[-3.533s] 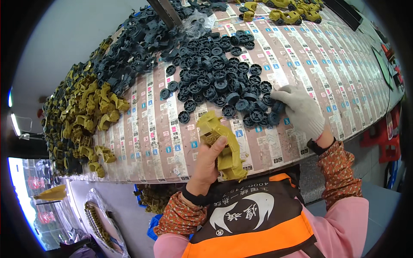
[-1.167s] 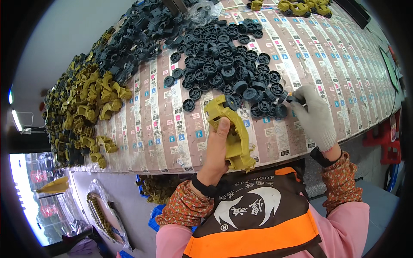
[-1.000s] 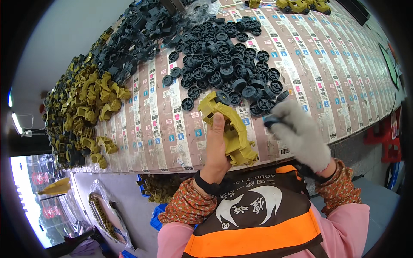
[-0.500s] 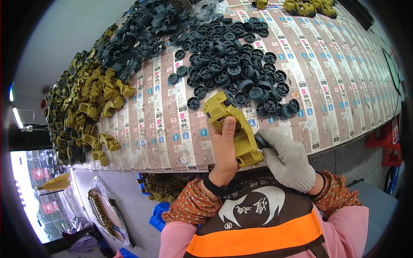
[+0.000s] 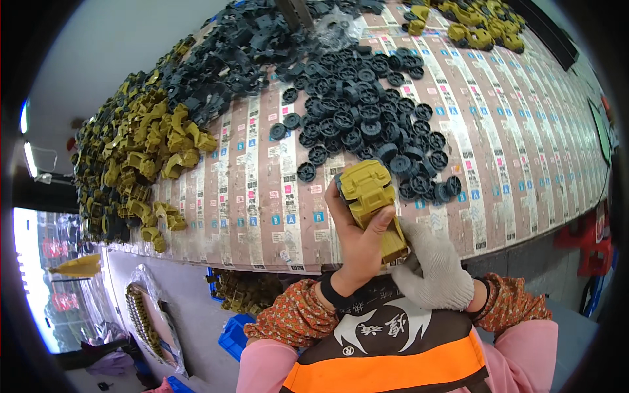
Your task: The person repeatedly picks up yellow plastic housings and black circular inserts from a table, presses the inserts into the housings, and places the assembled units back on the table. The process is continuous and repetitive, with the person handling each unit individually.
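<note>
Vehicle body (image 5: 368, 188) sits clamped in left hand (image 5: 359, 247), long axis slanting far-left to near-right, gloved right hand (image 5: 434, 270) at near end, closure indeterminable.

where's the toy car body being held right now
In the head view, the yellow toy car body is right of centre, in the left hand, beside the gloved right hand, below the dark wheels.

The toy vehicle body (image 5: 370, 187) in the left hand (image 5: 359, 247) looked like smooth plastic with a soft sheen. The right hand (image 5: 438, 278) wore a glove (image 5: 432, 259) of matt, knitted cloth. Ahead of the hands, the wheels (image 5: 370, 113) looked like matt plastic; farther off, a clear bag (image 5: 337, 29) was glossy, crumpled film. Beneath the hands, the apron (image 5: 393, 359) looked like matt cloth.
</note>
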### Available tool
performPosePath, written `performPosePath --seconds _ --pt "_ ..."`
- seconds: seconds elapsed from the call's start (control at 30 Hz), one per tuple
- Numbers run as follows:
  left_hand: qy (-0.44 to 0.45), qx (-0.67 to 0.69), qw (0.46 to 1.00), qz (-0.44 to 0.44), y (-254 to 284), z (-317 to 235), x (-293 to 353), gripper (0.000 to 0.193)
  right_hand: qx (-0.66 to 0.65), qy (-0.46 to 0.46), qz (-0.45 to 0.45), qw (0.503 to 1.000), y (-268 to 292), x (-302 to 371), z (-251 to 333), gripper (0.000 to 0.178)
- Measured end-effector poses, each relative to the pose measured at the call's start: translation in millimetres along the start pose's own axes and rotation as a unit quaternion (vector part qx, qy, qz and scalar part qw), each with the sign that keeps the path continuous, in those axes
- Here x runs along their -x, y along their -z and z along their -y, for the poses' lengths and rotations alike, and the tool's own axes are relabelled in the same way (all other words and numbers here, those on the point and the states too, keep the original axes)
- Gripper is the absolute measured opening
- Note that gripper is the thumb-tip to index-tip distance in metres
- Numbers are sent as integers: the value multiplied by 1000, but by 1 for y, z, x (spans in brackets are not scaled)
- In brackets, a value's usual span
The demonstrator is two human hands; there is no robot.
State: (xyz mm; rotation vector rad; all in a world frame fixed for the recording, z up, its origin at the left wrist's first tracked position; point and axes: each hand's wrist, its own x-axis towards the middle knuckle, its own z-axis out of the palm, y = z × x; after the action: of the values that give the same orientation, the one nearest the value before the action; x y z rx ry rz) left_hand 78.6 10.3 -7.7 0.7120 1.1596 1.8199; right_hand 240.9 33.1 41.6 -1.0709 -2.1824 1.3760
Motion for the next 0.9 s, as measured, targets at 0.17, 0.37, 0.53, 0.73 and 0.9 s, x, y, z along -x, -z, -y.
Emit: performPosePath --seconds 0.17,0.37,0.53,0.73,0.9 --pt "9 24 999 35 -16 -19 -27 79 39 27 -56 997 25 -43 38 79" --pt "30 -125 983 131 47 -48 -70 67 -141 -109 -171 969 121 -133 -45 41" --pt "-103 -357 915 -155 213 -43 -143 38 -103 -178 -245 947 255 -192 -159 46" --pt "-78 -431 823 -361 328 -79 -260 68 64 -60 -356 930 241 -198 -118 56" --pt "86 -591 765 -240 437 -46 -332 98 134 -16 -184 974 178 -169 -89 40"
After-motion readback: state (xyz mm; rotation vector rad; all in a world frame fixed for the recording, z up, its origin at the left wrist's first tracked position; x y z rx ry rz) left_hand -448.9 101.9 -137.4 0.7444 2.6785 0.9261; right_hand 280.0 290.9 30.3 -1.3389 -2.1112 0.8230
